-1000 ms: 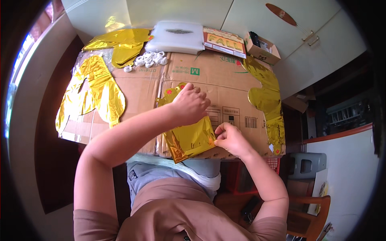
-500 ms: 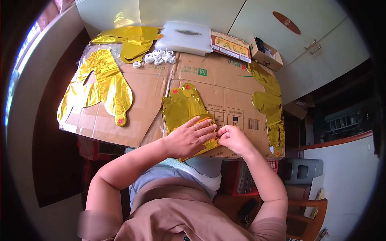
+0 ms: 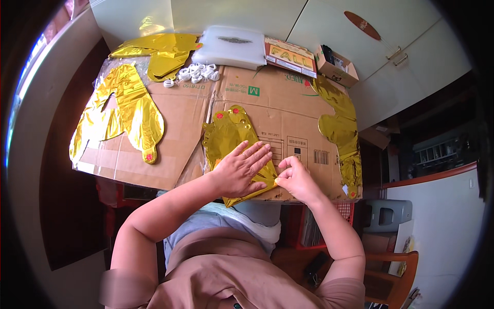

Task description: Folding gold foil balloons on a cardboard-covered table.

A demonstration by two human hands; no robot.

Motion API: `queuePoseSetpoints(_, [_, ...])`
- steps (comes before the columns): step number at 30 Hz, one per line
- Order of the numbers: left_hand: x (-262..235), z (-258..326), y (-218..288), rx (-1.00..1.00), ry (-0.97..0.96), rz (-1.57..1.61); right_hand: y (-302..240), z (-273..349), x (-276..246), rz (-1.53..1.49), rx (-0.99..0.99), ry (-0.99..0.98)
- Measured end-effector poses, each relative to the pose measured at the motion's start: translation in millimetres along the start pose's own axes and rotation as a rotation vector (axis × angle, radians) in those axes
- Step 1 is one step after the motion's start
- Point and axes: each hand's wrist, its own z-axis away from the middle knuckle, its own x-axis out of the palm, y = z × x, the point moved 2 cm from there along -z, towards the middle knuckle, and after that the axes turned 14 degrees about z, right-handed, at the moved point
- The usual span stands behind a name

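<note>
A flat gold foil balloon (image 3: 225, 139) with red round marks at its far end lies on the cardboard in front of me. My left hand (image 3: 241, 171) rests palm down across it, fingers stretched out and the thumb apart. At the balloon's near right corner, my right hand (image 3: 297, 181) pinches the foil edge between thumb and fingertip. The foil runs in a straight slanting edge to that pinch, and its near tip hangs a little over the cardboard's front edge. My left palm hides the middle of the balloon.
Another gold foil balloon (image 3: 123, 103) spreads at the left, one (image 3: 339, 126) along the right edge, and more gold foil (image 3: 167, 54) at the back. White ribbon coils (image 3: 198, 73), a translucent stack of bags (image 3: 231, 49), a printed box (image 3: 290, 56) and a small open carton (image 3: 337, 67) line the far side.
The near part of the foil, bunched under my fingers before, now lies flatter with a pointed right corner. My left hand has slid slightly left, its thumb spreading; my right fingers have lifted a little.
</note>
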Motion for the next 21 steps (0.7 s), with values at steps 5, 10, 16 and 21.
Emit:
queuePoseSetpoints(5, [1.4, -1.1, -1.8, -0.002, -0.005, -0.009, -3.0, 2.0, 0.3, 0.055, 0.013, 0.030])
queuePoseSetpoints(10, [2.3, -1.3, -1.6, -0.012, -0.017, -0.035, -3.0, 1.7, 3.1, 0.120, 0.000, 0.085])
queuePoseSetpoints(16, [3.6, -1.5, -0.4, -0.023, -0.029, -0.043, -16.9, 13.8, 8.0, 0.327, -0.147, 0.219])
queuePoseSetpoints(21, [5.6, -1.3, -0.7, -0.014, -0.019, -0.048, -11.6, 19.8, 13.3, 0.526, -0.262, 0.338])
